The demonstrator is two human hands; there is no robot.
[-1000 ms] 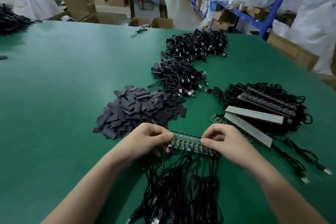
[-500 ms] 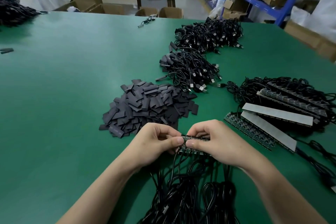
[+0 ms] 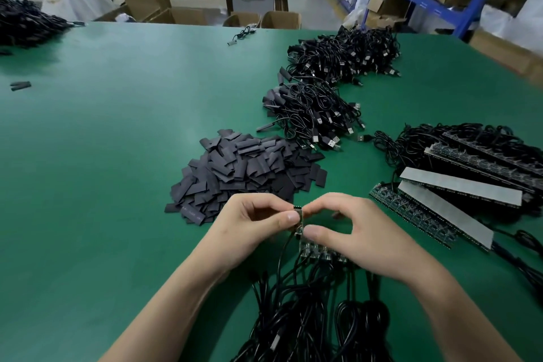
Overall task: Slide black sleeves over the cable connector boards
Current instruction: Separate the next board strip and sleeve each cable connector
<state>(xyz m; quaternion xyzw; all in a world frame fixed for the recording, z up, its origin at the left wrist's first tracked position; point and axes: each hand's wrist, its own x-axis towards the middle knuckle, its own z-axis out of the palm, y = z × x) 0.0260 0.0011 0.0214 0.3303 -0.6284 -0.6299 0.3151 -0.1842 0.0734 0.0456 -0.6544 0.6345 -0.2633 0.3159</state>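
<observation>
Connector board (image 3: 299, 219) at the end of the strip (image 3: 320, 256): pinched thumb-to-forefinger by left hand (image 3: 249, 229) and right hand (image 3: 361, 241), long axis pointing away from the wrists. Black sleeves (image 3: 244, 167) heaped just beyond the left fingertips, nearer that hand; none picked up yet.

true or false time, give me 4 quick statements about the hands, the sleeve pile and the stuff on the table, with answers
1. The left hand and right hand both pinch the small board. True.
2. The sleeve pile lies right of the hands. False: it lies beyond them, to the left.
3. The grey-backed strips lie right of the hands. True.
4. The table is bare wood. False: its top is green.
</observation>
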